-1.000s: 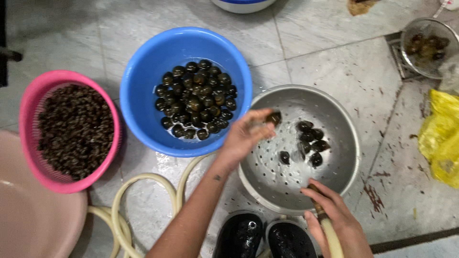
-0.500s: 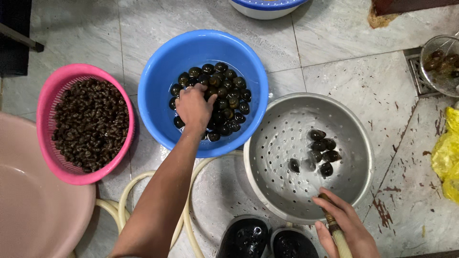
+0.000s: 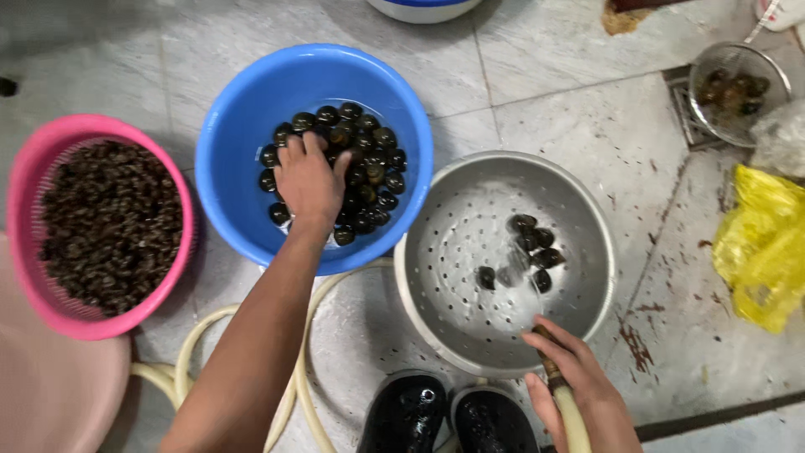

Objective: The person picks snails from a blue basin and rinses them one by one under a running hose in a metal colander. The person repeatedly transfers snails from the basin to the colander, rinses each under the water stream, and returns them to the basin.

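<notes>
Left hand point(image 3: 309, 180) grip closing on snails point(image 3: 360, 159) beneath it, right hand point(image 3: 579, 390) clasping hose point(image 3: 563, 398)

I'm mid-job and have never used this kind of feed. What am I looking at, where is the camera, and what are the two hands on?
The single view comes from a camera on the person's head, looking down at a tiled floor. No machine: two bare hands. The left hand lies in the blue basin, on dark round snails in water. The right hand grips a hose aimed into the metal colander, which holds a few snails. A pink basket of smaller dark shells stands at left, black boots below, a yellow bag at right.
</notes>
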